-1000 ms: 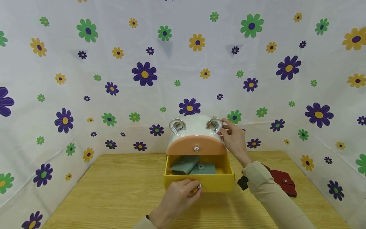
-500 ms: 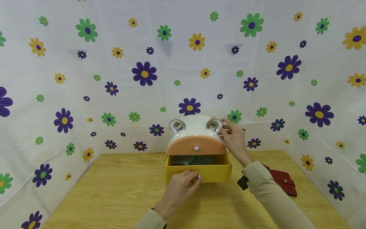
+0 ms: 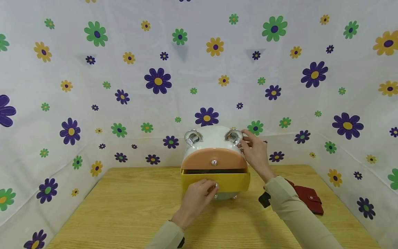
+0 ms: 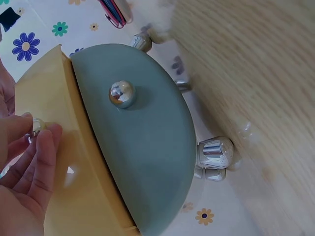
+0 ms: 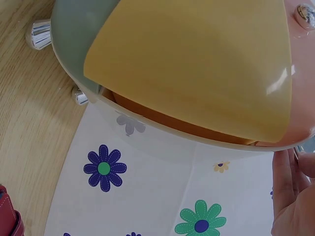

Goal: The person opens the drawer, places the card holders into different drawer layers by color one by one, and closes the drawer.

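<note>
A small animal-shaped drawer cabinet (image 3: pixel 211 140) with a white top stands on the table. Its yellow drawer (image 3: pixel 196 180) is pulled out a little, and the contents are hidden from the head view. My left hand (image 3: pixel 195 199) pinches the silver knob (image 4: pixel 38 125) on that drawer's front. At the cabinet's upper right, my right hand (image 3: pixel 256 152) holds the silver ear (image 3: pixel 234 137) between thumb and fingers. Above the yellow drawer is the orange drawer (image 3: pixel 199 158), pushed in. The grey-green bottom drawer (image 4: pixel 142 132) is also in, with its own silver knob.
A red wallet (image 3: pixel 309 199) with a snap strap lies on the wooden table (image 3: pixel 124 204), beside my right forearm. Silver feet (image 4: pixel 215 153) support the cabinet. Behind it hangs a white flower-patterned cloth (image 3: pixel 186 69).
My left hand has pushed the yellow drawer inward by its knob, covering the grey-green items seen inside earlier. The right hand has stayed on the ear.
</note>
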Available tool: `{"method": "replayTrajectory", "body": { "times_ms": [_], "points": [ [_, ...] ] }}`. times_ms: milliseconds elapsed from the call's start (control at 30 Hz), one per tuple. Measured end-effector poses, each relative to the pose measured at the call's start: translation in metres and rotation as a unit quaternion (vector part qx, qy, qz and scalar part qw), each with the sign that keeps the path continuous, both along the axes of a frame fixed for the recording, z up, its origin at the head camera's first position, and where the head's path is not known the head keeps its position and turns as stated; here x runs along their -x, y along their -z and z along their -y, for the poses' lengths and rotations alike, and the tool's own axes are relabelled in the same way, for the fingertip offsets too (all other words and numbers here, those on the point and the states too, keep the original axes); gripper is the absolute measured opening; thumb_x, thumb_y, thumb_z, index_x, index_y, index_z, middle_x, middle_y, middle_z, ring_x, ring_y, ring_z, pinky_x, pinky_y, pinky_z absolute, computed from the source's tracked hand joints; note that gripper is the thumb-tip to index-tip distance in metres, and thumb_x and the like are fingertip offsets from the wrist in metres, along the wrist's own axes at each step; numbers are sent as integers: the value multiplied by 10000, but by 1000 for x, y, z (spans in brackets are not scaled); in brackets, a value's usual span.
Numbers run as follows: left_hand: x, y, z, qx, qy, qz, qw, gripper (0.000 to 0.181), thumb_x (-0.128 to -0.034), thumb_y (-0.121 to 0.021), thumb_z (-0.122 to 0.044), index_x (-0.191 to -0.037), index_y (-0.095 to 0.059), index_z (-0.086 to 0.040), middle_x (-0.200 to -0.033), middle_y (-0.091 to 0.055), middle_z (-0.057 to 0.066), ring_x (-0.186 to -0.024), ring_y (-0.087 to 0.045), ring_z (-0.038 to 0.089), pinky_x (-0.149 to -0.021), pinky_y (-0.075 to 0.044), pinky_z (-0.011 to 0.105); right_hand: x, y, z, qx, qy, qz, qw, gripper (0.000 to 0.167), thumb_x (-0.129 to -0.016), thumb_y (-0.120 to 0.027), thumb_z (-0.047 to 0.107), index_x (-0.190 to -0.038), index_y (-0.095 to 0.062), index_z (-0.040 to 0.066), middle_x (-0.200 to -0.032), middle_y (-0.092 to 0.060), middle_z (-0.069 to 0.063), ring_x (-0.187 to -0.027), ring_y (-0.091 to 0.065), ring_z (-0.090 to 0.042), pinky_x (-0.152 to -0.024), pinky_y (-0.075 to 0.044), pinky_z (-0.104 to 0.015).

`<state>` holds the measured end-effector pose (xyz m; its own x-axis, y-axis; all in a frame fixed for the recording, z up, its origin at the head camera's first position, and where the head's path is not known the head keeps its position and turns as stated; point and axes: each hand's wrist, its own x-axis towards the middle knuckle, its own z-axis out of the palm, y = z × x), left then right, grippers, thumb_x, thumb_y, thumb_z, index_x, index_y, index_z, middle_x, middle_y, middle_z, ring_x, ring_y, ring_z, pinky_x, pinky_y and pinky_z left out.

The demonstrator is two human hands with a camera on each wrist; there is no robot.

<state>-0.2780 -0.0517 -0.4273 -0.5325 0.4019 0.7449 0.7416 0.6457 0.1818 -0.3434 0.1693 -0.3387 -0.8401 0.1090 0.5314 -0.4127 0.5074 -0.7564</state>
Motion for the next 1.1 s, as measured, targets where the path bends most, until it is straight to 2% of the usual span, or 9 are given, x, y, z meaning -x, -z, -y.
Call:
{"method": "replayTrajectory", "body": {
  "times_ms": [200, 567, 800, 1100],
  "points": [
    [7, 2, -1, -32, -57, -70, 10000, 73, -856, -762, -155, -916, -726, -134, -794, -697, -53, -667, -609, 31, -608, -508, 153, -1, 1, 0, 26, 20, 49, 10000, 387, -982, -567, 97, -1368, -561, 124, -1178, -682, -209, -872, -722, -291, -717, -602, -318],
    [15, 2, -4, -26, -227, 254, 9994, 71, -880, -735, -161, -942, -717, -133, -824, -697, -36, -696, -600, 42, -642, -520, 165, -2, 1, 0, 25, 31, 83, 10000, 371, -985, -566, 110, -1355, -568, 140, -1186, -680, -202, -896, -720, -298, -745, -600, -355],
    [19, 4, -5, -49, -287, 109, 9995, 68, -881, -735, -157, -942, -717, -132, -826, -698, -35, -686, -590, 41, -629, -517, 171, -2, -1, 1, 42, 41, 87, 9999, 375, -986, -565, 113, -1360, -565, 145, -1199, -673, -203, -898, -719, -303, -750, -600, -367],
    [20, 5, -3, -125, -117, -19, 9999, 90, -869, -744, -134, -957, -734, -120, -840, -707, -27, -692, -611, 53, -638, -530, 188, -2, -1, 1, 23, 63, 58, 10000, 386, -984, -567, 103, -1368, -561, 142, -1206, -673, -201, -902, -720, -299, -745, -599, -345]
  ]
}}
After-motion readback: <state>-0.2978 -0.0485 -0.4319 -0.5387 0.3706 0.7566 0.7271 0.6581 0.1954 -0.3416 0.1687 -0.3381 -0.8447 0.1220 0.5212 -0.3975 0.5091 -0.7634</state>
